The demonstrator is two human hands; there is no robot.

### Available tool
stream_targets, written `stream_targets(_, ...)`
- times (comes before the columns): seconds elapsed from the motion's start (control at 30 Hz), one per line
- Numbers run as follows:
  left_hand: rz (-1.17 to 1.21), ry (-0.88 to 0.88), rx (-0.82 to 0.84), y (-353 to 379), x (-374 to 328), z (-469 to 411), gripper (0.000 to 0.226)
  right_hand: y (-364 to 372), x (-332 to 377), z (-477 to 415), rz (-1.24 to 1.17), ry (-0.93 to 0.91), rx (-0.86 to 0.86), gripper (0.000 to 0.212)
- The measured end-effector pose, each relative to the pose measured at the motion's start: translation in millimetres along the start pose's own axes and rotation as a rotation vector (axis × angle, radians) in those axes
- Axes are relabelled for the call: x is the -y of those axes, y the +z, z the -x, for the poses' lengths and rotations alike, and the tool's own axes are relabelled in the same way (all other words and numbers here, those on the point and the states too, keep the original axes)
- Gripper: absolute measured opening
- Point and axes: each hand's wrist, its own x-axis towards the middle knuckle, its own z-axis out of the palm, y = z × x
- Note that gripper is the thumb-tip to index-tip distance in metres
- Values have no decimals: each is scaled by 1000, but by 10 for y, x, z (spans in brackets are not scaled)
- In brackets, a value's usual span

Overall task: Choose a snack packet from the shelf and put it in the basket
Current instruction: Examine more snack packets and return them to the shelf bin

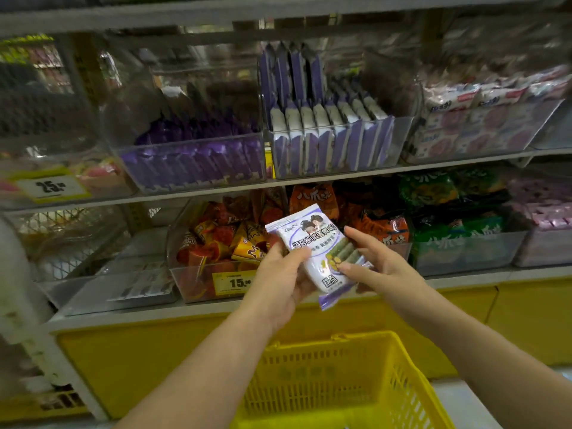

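Observation:
A white and purple snack packet (315,246) with cartoon figures is held up in front of the lower shelf. My left hand (280,284) grips it from the left, thumb across its front. My right hand (376,267) touches the packet's lower right edge, with its index finger stretched toward the packet's middle. A yellow plastic basket (340,385) sits below both arms, near the bottom of the view; what it holds cannot be seen.
Clear bins line the shelves: purple packets (198,159), white and purple packets (331,140), pink-printed packs (476,131) above; orange-red snacks (223,239), orange bags (380,227) and green bags (448,212) below. Yellow price tags read 25 (51,187) and 15 (235,283).

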Motion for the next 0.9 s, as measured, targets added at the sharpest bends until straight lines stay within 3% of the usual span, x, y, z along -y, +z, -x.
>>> stream_targets(0.17, -196, 110, 296, 317, -339, -22, 60, -209, 395, -27, -198, -58, 6, 49)
stream_targets(0.3, -438, 259, 238, 636, -684, -194, 27, -471, 873, -100, -244, -142, -160, 50)
stream_targets(0.37, -574, 351, 199, 799, -844, -298, 12, -641, 1123, -153, -125, -196, -266, 38)
stream_targets(0.53, -1050, 698, 81, 963, -1180, -718, 17, -1226, 1621, -374, 412, -337, -543, 23)
stream_targets(0.73, -1567, 821, 81, 1144, -1408, -1319, 32, -1523, 2056, -806, 942, -401, -552, 32)
stream_targets(0.9, -1680, 788, 246, 1320, -1466, -1762, 37, -1479, 2257, -1218, 1225, -355, -480, 46)
